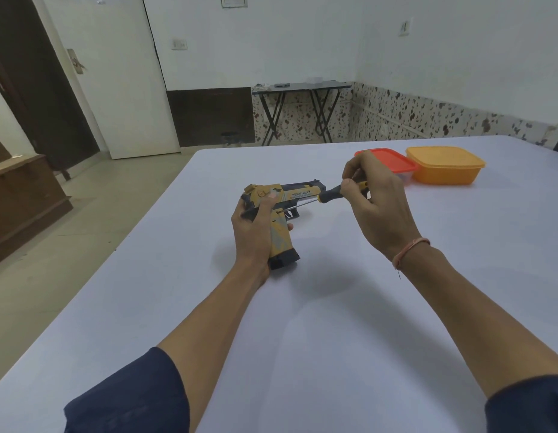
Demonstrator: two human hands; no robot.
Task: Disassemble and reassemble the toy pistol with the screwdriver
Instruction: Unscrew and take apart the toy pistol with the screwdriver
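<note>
Pistol (280, 235) over the near-middle of the table (302, 323), butt down, muzzle pointing right.

Left hand (251, 232) is wrapped round the pistol grip.

Right hand (377, 198), just right of the pistol, has its fingers curled on the screwdriver (330, 193) handle. The tip meets the pistol frame above the trigger guard.

Red-lidded box (393, 160) and orange box (446, 168) sit side by side, beyond the pistol, right.
</note>
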